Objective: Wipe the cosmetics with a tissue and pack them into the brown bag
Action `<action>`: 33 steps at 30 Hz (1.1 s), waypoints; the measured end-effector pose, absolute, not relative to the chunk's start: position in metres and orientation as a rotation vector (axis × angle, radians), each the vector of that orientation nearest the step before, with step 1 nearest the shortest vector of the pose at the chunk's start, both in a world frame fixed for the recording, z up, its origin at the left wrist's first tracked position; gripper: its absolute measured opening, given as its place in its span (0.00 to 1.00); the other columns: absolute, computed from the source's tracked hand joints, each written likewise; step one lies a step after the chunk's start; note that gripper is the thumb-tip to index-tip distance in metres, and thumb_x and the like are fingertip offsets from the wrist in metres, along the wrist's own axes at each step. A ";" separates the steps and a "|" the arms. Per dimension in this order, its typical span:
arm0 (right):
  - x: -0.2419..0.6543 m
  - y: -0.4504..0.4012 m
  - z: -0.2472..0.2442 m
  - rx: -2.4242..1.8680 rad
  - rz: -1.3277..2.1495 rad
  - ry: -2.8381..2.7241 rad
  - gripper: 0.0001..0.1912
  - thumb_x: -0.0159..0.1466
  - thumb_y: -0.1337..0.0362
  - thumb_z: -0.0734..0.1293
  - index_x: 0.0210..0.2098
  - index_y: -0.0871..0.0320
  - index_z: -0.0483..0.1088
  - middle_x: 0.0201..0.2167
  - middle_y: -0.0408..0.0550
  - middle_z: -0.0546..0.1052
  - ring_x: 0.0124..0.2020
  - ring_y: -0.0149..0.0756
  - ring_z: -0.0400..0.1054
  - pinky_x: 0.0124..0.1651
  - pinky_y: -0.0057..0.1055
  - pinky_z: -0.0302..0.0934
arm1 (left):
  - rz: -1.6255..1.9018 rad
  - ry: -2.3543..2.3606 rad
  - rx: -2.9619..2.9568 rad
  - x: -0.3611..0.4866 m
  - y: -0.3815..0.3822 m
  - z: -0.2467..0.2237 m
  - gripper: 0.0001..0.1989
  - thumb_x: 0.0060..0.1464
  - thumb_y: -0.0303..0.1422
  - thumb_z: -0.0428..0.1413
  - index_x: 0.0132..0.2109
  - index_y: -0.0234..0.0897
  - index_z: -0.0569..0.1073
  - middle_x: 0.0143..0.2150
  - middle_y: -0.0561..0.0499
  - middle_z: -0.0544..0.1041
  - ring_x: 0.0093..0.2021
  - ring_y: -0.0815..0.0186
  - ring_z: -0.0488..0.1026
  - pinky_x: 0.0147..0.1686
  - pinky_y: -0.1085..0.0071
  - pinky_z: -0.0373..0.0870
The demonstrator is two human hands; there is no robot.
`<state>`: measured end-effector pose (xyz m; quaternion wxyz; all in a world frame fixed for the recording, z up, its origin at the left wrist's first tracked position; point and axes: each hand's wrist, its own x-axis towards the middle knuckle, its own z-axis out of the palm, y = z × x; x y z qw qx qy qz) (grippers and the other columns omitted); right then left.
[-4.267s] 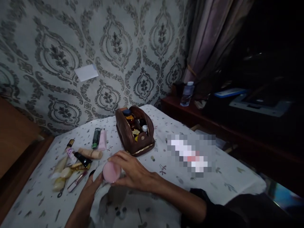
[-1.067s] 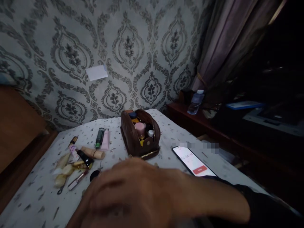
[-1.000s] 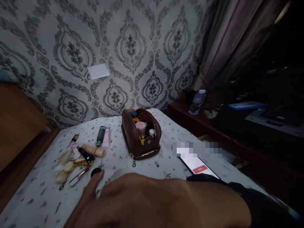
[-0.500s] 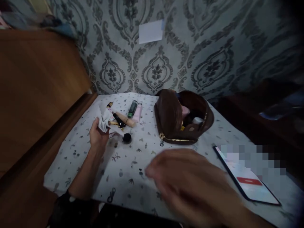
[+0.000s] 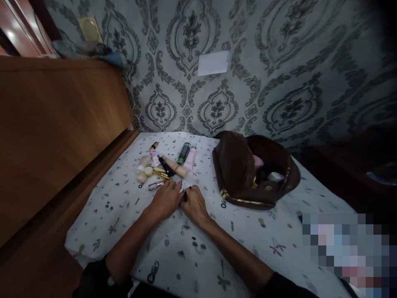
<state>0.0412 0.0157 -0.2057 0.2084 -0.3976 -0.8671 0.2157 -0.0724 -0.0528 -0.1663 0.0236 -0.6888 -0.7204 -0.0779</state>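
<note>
My left hand (image 5: 165, 199) and my right hand (image 5: 195, 203) meet low over the patterned white cloth. Fingers of my right hand are curled round a small black item (image 5: 185, 194), mostly hidden. Between the hands shows a bit of white wipe (image 5: 183, 185), pressed by my left fingers. Just beyond lie a black tube (image 5: 165, 166), a beige tube (image 5: 175, 167), a gold tube (image 5: 161, 173) and a pinkish lipstick-like tube (image 5: 156, 185). Round cream-coloured items (image 5: 142, 177) sit to their left. Farther back are a green tube (image 5: 184, 153) and a pink tube (image 5: 190, 159).
An open brown bag (image 5: 232, 165) with items inside stands on the right of the cloth (image 5: 124, 231). A wooden cabinet (image 5: 62, 132) borders the left. Behind is a patterned wall with a white card (image 5: 214, 63). A partly blurred-out phone lies at lower right.
My right hand has moved left and down to the black item. My left hand has come right with the white wipe, uncovering the cream-coloured items. The view has shifted.
</note>
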 end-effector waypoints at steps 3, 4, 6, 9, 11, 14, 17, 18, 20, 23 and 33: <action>0.041 0.015 -0.214 -1.094 0.521 -2.404 0.05 0.58 0.71 0.64 0.32 0.60 0.72 0.35 0.54 0.74 0.41 0.43 0.65 0.45 0.34 0.59 | -0.129 -2.276 -2.113 -0.071 -0.056 -0.162 0.22 0.66 0.37 0.46 0.63 0.34 0.63 0.55 0.38 0.71 0.57 0.50 0.68 0.53 0.56 0.68; 0.041 0.015 -0.216 -1.097 0.503 -2.405 0.05 0.58 0.71 0.64 0.31 0.60 0.72 0.35 0.54 0.73 0.41 0.43 0.65 0.45 0.34 0.59 | -0.103 -2.303 -2.103 -0.071 -0.057 -0.160 0.23 0.66 0.39 0.46 0.64 0.35 0.62 0.56 0.37 0.71 0.57 0.49 0.69 0.52 0.56 0.69; 0.040 0.016 -0.218 -1.090 0.480 -2.413 0.04 0.57 0.71 0.64 0.30 0.59 0.71 0.35 0.54 0.73 0.41 0.43 0.64 0.45 0.34 0.59 | -0.043 -2.365 -2.083 -0.071 -0.058 -0.156 0.23 0.66 0.40 0.46 0.64 0.38 0.62 0.54 0.37 0.72 0.54 0.49 0.72 0.47 0.57 0.72; 0.040 0.017 -0.217 -1.059 0.483 -2.426 0.04 0.56 0.71 0.65 0.30 0.59 0.70 0.37 0.53 0.73 0.42 0.43 0.64 0.45 0.35 0.59 | 0.056 -2.445 -2.037 -0.068 -0.057 -0.153 0.21 0.67 0.42 0.44 0.61 0.38 0.63 0.49 0.38 0.76 0.46 0.51 0.77 0.40 0.60 0.73; 0.040 0.018 -0.216 -1.056 0.500 -2.427 0.05 0.56 0.72 0.65 0.31 0.58 0.70 0.38 0.53 0.73 0.42 0.43 0.64 0.45 0.34 0.59 | 0.112 -2.455 -2.015 -0.065 -0.055 -0.151 0.19 0.67 0.42 0.43 0.58 0.38 0.65 0.45 0.38 0.77 0.42 0.52 0.79 0.36 0.62 0.73; 0.040 0.018 -0.215 -1.060 0.523 -2.415 0.06 0.55 0.73 0.65 0.32 0.59 0.70 0.40 0.54 0.73 0.42 0.43 0.65 0.46 0.34 0.59 | 0.160 -2.433 -1.994 -0.061 -0.053 -0.151 0.19 0.67 0.43 0.43 0.57 0.38 0.66 0.43 0.37 0.78 0.40 0.52 0.79 0.34 0.64 0.73; 0.040 0.018 -0.216 -1.054 0.534 -2.393 0.06 0.55 0.73 0.63 0.31 0.58 0.70 0.38 0.53 0.73 0.41 0.43 0.65 0.45 0.33 0.59 | 0.155 -2.409 -1.961 -0.057 -0.053 -0.152 0.22 0.67 0.41 0.43 0.62 0.35 0.64 0.42 0.36 0.79 0.39 0.52 0.80 0.33 0.64 0.73; 0.040 0.018 -0.216 -1.048 0.535 -2.387 0.06 0.56 0.74 0.63 0.31 0.58 0.70 0.37 0.53 0.73 0.40 0.42 0.65 0.44 0.33 0.58 | 0.155 -2.403 -1.947 -0.056 -0.053 -0.153 0.23 0.67 0.41 0.44 0.63 0.34 0.63 0.42 0.36 0.79 0.38 0.52 0.80 0.33 0.64 0.73; 0.040 0.018 -0.217 -1.034 0.533 -2.382 0.07 0.57 0.74 0.62 0.30 0.58 0.69 0.36 0.52 0.73 0.39 0.41 0.65 0.43 0.32 0.58 | 0.159 -2.395 -1.919 -0.055 -0.053 -0.154 0.24 0.68 0.39 0.44 0.65 0.32 0.62 0.40 0.35 0.79 0.37 0.52 0.80 0.32 0.63 0.74; 0.040 0.019 -0.217 -1.027 0.536 -2.358 0.06 0.59 0.72 0.62 0.30 0.58 0.69 0.35 0.52 0.73 0.39 0.41 0.65 0.44 0.32 0.59 | 0.154 -2.386 -1.909 -0.054 -0.053 -0.154 0.24 0.68 0.38 0.43 0.65 0.30 0.61 0.41 0.35 0.79 0.37 0.52 0.80 0.31 0.63 0.74; 0.041 0.019 -0.222 -1.047 0.617 -2.274 0.06 0.54 0.71 0.65 0.33 0.57 0.68 0.36 0.51 0.75 0.40 0.41 0.66 0.44 0.33 0.59 | 0.098 -2.343 -2.019 -0.051 -0.053 -0.157 0.13 0.63 0.23 0.46 0.51 0.36 0.69 0.44 0.42 0.78 0.42 0.57 0.79 0.35 0.67 0.71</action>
